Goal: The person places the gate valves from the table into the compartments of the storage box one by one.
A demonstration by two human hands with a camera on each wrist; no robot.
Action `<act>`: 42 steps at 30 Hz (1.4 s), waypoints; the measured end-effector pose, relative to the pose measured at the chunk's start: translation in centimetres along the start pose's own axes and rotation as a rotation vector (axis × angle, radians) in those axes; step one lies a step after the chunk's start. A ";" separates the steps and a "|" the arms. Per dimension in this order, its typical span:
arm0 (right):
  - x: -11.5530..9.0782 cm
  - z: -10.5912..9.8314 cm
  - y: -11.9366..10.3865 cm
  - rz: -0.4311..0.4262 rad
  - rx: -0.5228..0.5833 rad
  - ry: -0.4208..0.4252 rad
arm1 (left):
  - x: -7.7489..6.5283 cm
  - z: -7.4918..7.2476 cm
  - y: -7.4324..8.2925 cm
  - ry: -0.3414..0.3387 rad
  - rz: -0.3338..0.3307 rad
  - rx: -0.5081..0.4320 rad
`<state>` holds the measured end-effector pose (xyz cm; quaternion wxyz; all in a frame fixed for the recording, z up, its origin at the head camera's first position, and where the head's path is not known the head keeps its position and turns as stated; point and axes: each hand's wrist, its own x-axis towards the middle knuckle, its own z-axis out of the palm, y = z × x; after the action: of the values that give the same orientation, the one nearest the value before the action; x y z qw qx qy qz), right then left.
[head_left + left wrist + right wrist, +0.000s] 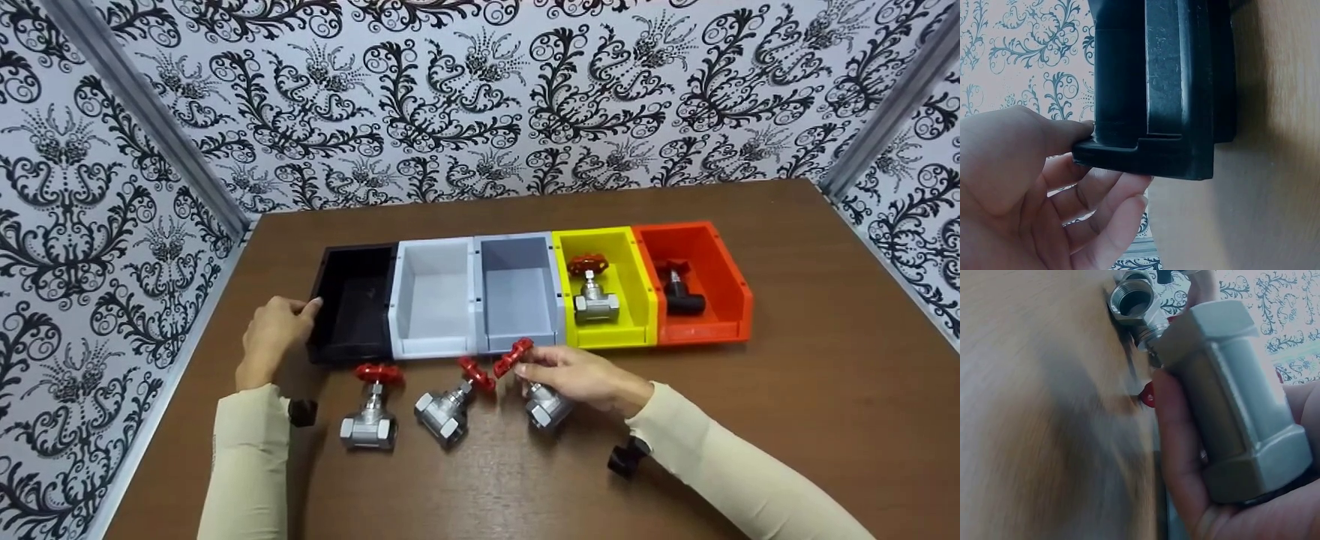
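Observation:
My left hand (pixel 274 335) pinches the left side wall of the black bin (pixel 352 350), thumb at its rim and fingers along the outside. In the left wrist view the black bin (pixel 1163 73) shows this grip at its front corner. My right hand (pixel 589 376) holds a steel gate valve (pixel 546 407) with a red handwheel, in front of the grey bin (pixel 523 345). The hexagonal-ended body of this valve (pixel 1235 399) fills the right wrist view, between thumb and fingers. Two similar valves lie on the table, one left (pixel 369 420) and one middle (pixel 444 411).
The bins stand side by side: black, white (pixel 435 347), grey, yellow (pixel 611 337) and orange (pixel 701 332). A red-wheeled steel valve (pixel 596 304) lies in the yellow bin, a dark-bodied valve (pixel 684 301) in the orange one. Patterned walls (pixel 480 97) enclose the brown table (pixel 810 375).

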<state>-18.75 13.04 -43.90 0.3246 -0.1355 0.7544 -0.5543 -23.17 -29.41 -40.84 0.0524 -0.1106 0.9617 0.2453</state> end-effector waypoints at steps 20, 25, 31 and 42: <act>0.1 0.0 0.0 -0.011 0.033 -0.003 | 0.3 0.1 -0.1 0.030 0.016 0.002; 0.0 0.0 -0.5 -0.026 0.094 0.022 | 0.2 0.0 -0.1 0.034 0.017 -0.003; -0.1 -0.1 -0.9 -0.025 0.141 0.050 | 0.1 0.0 0.0 0.036 0.011 -0.003; 0.4 -0.4 -1.0 -0.045 0.130 0.084 | -0.2 0.0 0.2 0.032 0.000 0.001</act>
<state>-19.50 12.78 -43.00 0.2879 -0.1078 0.7265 -0.6145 -23.07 -29.23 -40.69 0.0370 -0.1147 0.9625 0.2429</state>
